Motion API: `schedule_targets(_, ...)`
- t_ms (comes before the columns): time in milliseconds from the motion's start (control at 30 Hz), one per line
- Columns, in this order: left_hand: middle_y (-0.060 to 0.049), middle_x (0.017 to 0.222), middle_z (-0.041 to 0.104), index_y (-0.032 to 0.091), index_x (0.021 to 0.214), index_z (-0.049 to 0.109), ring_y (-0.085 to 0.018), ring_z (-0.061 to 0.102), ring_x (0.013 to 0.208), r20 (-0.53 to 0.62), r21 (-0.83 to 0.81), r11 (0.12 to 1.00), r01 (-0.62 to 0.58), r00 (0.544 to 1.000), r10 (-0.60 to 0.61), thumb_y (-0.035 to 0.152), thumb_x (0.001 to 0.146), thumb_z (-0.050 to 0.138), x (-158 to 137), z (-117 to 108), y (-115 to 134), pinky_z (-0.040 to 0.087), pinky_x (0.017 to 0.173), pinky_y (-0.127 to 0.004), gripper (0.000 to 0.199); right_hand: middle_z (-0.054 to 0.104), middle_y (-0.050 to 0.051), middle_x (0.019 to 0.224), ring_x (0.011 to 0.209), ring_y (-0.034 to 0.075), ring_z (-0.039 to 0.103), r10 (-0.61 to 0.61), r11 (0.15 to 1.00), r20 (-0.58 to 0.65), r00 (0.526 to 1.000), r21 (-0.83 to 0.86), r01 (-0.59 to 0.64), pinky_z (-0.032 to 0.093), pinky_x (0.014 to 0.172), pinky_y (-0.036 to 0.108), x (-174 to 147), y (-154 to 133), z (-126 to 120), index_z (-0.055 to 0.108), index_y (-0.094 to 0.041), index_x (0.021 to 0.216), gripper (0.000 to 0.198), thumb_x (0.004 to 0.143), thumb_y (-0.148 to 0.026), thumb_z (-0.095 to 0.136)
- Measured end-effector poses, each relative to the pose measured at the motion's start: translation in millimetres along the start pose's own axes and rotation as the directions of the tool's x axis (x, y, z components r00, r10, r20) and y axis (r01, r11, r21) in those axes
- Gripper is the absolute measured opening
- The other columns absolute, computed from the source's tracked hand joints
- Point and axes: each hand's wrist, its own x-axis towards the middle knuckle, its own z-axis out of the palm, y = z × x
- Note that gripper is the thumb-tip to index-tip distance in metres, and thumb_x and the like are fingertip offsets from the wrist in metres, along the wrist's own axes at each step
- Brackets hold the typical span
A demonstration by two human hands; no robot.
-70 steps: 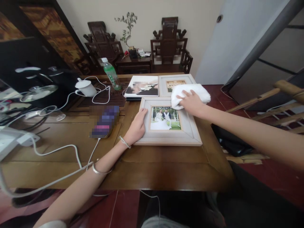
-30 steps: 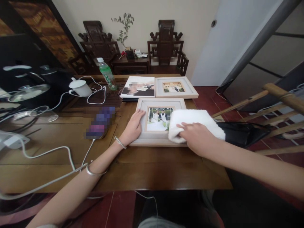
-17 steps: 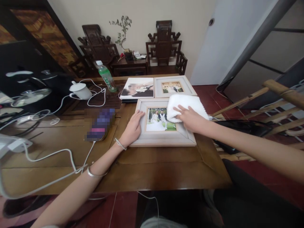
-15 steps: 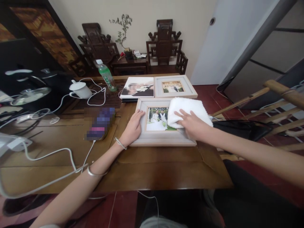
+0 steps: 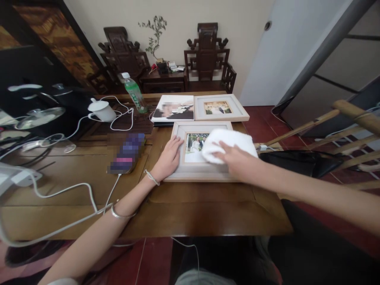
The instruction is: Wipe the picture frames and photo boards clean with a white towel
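A light wooden picture frame with a couple's photo in it lies flat near the table's right end. My left hand grips its left side, fingers over the rim and the thumb hidden. On the right half of the frame is a folded white towel, covering part of the photo. My right hand holds this towel against the frame, its fingers spread over the cloth. Just behind, a second framed photo and a white-edged photo album lie side by side.
On the wooden table, a phone with a cable lies left of my left hand. Farther back stand a green-labelled bottle and a white lidded cup. White cables trail across the left side. A wooden chair stands right.
My right hand has slid the towel left across the frame, covering more of the photo. My left hand stays on the frame's left side.
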Motion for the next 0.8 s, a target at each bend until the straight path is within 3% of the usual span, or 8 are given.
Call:
schedule_targets(100,-0.016,0.145,0.047,0.014,0.134,0.049,-0.029,0.03,0.143,-0.004,-0.005,1.0,0.007,1.0,-0.007,0.021,0.093,0.037,0,0,1,0.026,0.118,-0.054,0.043,0.009,0.012,0.162,0.145,0.039,0.015,0.009,0.989,-0.139,0.99,-0.146,-0.03,0.04,0.1,0.066,39,38,-3,0.039,-0.016,0.147,0.088,0.065,0.016,0.03)
schedule_targets(167,-0.016,0.145,0.047,0.014,0.134,0.049,-0.028,0.03,0.143,-0.006,0.006,1.0,0.01,1.0,-0.01,0.022,0.094,0.036,0,0,1,0.026,0.117,-0.054,0.042,0.007,0.009,0.162,0.145,0.041,0.012,-0.016,0.972,-0.195,0.981,-0.235,-0.031,0.038,0.1,0.068,62,56,-4,0.041,-0.018,0.145,0.085,0.067,0.015,0.031)
schedule_targets(267,-0.017,0.144,0.048,0.012,0.133,0.05,-0.028,0.031,0.143,-0.007,0.022,1.0,0.013,1.0,-0.013,0.024,0.095,0.036,0,-1,0,0.027,0.117,-0.053,0.042,0.015,0.008,0.162,0.145,0.041,0.014,-0.042,0.951,-0.136,0.99,-0.31,-0.002,0.032,0.103,0.069,86,62,2,0.049,-0.02,0.14,0.076,0.071,0.012,0.038)
schedule_targets(367,-0.018,0.144,0.048,0.01,0.132,0.051,-0.028,0.032,0.143,-0.001,0.022,1.0,0.014,1.0,-0.014,0.024,0.096,0.035,0,-2,1,0.027,0.118,-0.051,0.042,0.025,0.009,0.159,0.142,0.043,0.021,-0.006,0.952,-0.035,0.999,-0.307,-0.005,0.034,0.101,0.069,90,48,11,0.055,-0.019,0.136,0.07,0.072,0.009,0.045)
schedule_targets(467,-0.017,0.144,0.048,0.011,0.133,0.05,-0.028,0.031,0.143,0.007,0.022,1.0,0.018,1.0,-0.018,0.025,0.096,0.035,0,-3,2,0.026,0.118,-0.052,0.042,0.027,0.01,0.158,0.139,0.044,0.028,0.002,0.963,0.03,1.0,-0.268,0.006,0.039,0.096,0.067,73,24,13,0.056,-0.019,0.135,0.069,0.071,0.006,0.047)
schedule_targets(600,-0.018,0.144,0.048,0.01,0.133,0.05,-0.028,0.031,0.143,0.007,0.023,0.999,0.024,1.0,-0.024,0.025,0.096,0.034,0,-3,3,0.026,0.118,-0.052,0.042,0.034,0.008,0.155,0.136,0.04,0.035,-0.031,0.988,0.137,0.99,-0.144,0.051,0.044,0.095,0.06,25,-13,-1,0.062,-0.021,0.127,0.066,0.069,0.007,0.048)
schedule_targets(700,-0.017,0.144,0.048,0.012,0.132,0.05,-0.028,0.031,0.143,0.009,0.026,0.999,0.026,1.0,-0.027,0.025,0.096,0.035,1,-2,3,0.026,0.118,-0.053,0.042,0.039,0.007,0.153,0.134,0.037,0.041,-0.098,0.995,0.182,0.979,0.027,0.094,0.048,0.095,0.052,-11,-40,-13,0.063,-0.022,0.125,0.068,0.066,0.008,0.05)
schedule_targets(800,-0.017,0.143,0.049,0.011,0.132,0.05,-0.028,0.031,0.143,0.002,0.027,0.999,0.021,1.0,-0.021,0.027,0.096,0.035,1,-1,3,0.026,0.118,-0.052,0.042,0.035,0.009,0.155,0.135,0.042,0.038,-0.163,0.985,0.233,0.959,0.088,0.146,0.049,0.094,0.054,-28,-58,-15,0.063,-0.021,0.123,0.068,0.061,0.007,0.058)
